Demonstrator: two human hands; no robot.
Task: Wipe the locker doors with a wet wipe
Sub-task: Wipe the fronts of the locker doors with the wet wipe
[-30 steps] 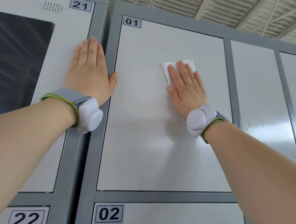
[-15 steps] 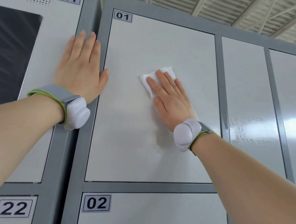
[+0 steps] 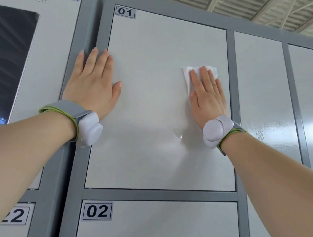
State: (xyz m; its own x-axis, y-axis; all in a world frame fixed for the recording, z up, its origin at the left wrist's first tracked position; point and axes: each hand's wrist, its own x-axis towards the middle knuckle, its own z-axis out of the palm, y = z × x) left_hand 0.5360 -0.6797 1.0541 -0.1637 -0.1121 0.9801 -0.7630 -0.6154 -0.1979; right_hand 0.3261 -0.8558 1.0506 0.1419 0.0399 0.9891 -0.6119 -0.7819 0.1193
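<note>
- The right hand (image 3: 207, 97) lies flat on locker door 01 (image 3: 151, 127), fingers straight and close together, pressing the wet wipe (image 3: 187, 75) against the panel
- The wet wipe is white and crumpled, at about 2 o'clock on the door's face; it shows past the fingertips and beside the forefinger, and the rest is hidden under the palm
- The left hand (image 3: 93, 84) is spread flat at about 10 o'clock on the same door, fingers relaxed and holding nothing; its outer fingers lie on the grey frame (image 3: 87, 30) and the thumb points towards 3 o'clock
- Each wrist carries a pale band device: left (image 3: 89, 129), right (image 3: 215, 132)
- A small wet glint (image 3: 180, 136) sits on the door at 6 o'clock from the right hand
- All the lockers in view are closed, so their contents cannot be seen: door 02 (image 3: 153, 225) at 6 o'clock from door 01, door 21 (image 3: 55, 37) with a dark panel (image 3: 7, 61) at 9 o'clock, and the neighbouring door (image 3: 261, 92) at 3 o'clock, which has a streaky sheen low on its face
- A label reading 22 (image 3: 15, 216) shows at 7 o'clock in the view
</note>
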